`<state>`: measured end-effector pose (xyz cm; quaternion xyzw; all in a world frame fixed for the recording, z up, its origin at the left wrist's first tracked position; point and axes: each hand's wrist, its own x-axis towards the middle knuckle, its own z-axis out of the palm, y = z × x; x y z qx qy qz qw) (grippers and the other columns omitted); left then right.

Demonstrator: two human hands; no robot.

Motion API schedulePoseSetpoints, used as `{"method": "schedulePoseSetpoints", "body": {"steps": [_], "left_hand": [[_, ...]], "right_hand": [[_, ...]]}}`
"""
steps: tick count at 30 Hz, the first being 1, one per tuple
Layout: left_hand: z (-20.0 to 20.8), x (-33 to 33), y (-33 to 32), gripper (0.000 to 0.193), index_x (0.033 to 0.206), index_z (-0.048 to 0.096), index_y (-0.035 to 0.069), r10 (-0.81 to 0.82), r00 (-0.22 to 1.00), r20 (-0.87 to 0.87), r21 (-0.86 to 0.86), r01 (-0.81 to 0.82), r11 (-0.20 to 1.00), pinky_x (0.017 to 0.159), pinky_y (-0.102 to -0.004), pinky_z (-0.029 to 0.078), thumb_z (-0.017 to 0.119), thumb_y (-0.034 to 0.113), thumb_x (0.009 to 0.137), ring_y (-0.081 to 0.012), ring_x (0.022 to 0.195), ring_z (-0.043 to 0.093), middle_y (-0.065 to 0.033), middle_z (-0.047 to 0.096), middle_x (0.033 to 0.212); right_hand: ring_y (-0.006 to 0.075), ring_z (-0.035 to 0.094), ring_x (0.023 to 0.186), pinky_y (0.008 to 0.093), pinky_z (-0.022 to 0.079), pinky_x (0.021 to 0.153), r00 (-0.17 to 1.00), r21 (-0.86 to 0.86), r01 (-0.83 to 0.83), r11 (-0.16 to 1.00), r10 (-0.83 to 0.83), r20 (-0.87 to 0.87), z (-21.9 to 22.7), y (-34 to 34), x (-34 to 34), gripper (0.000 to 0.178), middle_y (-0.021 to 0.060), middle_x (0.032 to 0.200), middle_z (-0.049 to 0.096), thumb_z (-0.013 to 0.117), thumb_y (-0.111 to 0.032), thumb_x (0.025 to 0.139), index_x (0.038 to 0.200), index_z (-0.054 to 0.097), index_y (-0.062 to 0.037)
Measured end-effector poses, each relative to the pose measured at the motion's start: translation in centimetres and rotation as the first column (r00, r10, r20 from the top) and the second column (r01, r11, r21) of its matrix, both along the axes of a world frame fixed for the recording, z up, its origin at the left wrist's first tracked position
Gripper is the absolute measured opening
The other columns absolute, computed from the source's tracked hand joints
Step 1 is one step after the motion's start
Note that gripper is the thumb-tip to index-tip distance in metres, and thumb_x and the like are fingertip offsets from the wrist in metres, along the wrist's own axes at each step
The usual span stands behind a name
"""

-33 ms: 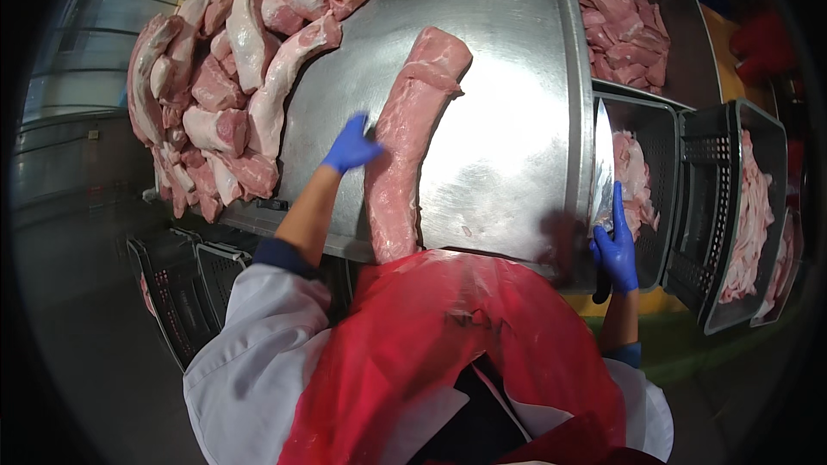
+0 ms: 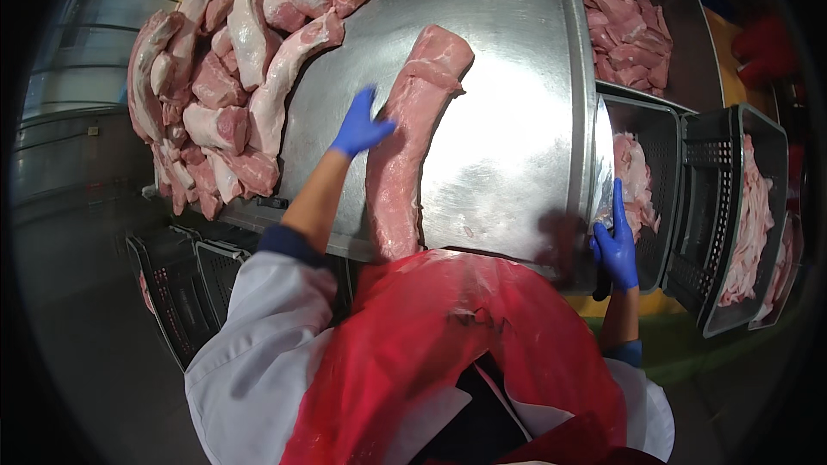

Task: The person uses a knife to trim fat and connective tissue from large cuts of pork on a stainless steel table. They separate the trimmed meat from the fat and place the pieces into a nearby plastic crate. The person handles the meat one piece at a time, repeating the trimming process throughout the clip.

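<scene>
A long strip of pale pink pork loin [image 2: 412, 125] lies lengthwise on the steel table [image 2: 517, 133], its near end at my red apron. My left hand [image 2: 362, 126], in a blue glove, is at the loin's left edge with thumb and fingers spread. Whether its thumb touches the meat or hovers over it I cannot tell. At the table's right edge my right hand [image 2: 617, 251], also gloved in blue, is closed round the dark handle of a knife [image 2: 603, 164]. The wide shiny blade points away from me, upright along the rim.
Several pork pieces [image 2: 215, 82] are heaped at the table's far left. To the right stand a steel bin [image 2: 702, 52] of meat, a grey crate [image 2: 656, 232] of trimmings and another grey crate [image 2: 711, 306]. Dark crates [image 2: 168, 293] stand low on the left.
My left hand has moved slightly away from me and to the right, along the loin's left side. My right hand and the knife are almost unmoved.
</scene>
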<state>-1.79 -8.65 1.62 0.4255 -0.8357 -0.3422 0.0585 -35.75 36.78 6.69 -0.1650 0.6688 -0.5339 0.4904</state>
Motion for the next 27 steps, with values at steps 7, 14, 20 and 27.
{"method": "schedulePoseSetpoints", "body": {"steps": [7,14,20,27], "left_hand": [[1.7,-13.5,-6.8,0.052,0.128,0.059,-0.002,-0.204,0.953,0.223,-0.024,0.214,0.977,0.094,-0.0418,0.05,0.069,0.029,0.087,-0.0312,0.106,0.065,-0.0204,0.067,0.116],[9.9,-9.0,-7.7,0.031,0.123,0.061,-0.001,-0.119,0.87,-0.478,0.098,0.188,0.977,0.087,-0.0323,0.049,0.057,0.014,0.096,-0.015,0.097,0.059,-0.0059,0.067,0.11],[12.1,-9.1,-6.9,0.035,0.13,0.059,0.001,-0.189,0.815,-0.548,0.054,0.26,0.964,0.092,-0.0302,0.046,0.058,0.015,0.098,-0.0143,0.102,0.058,-0.0038,0.065,0.114],[13.8,-4.1,-8.2,0.02,0.109,0.062,0.005,0.065,0.833,-0.549,0.227,0.074,0.971,0.074,-0.0267,0.046,0.062,0.022,0.098,-0.0092,0.084,0.055,0.0007,0.06,0.092]], "right_hand": [[0.0063,0.044,0.053,0.0229,0.041,0.047,0.973,0.01,-0.163,0.987,0.162,-0.164,-1.5,-8.2,0.1,0.084,-0.0031,0.063,0.049,0.051,-0.002,0.094,0.163,0.009,-0.0221],[0.0127,0.054,0.057,0.0283,0.049,0.051,0.953,-0.058,-0.287,0.956,0.28,-0.114,-4.0,-29.1,7.2,0.083,0.006,0.076,0.058,0.053,-0.01,0.092,0.163,0.013,-0.0296],[0.0176,0.059,0.062,0.032,0.052,0.056,0.673,0.14,-0.721,0.678,0.734,-0.088,-4.0,-40.1,10.4,0.076,0.0105,0.076,0.059,0.049,-0.013,0.094,0.161,0.019,-0.0319],[0.0115,0.056,0.052,0.0271,0.05,0.049,0.346,0.151,-0.929,0.339,0.938,0.025,1.1,-29.8,9.7,0.079,0.0043,0.073,0.059,0.044,-0.007,0.092,0.162,0.017,-0.0316]]}}
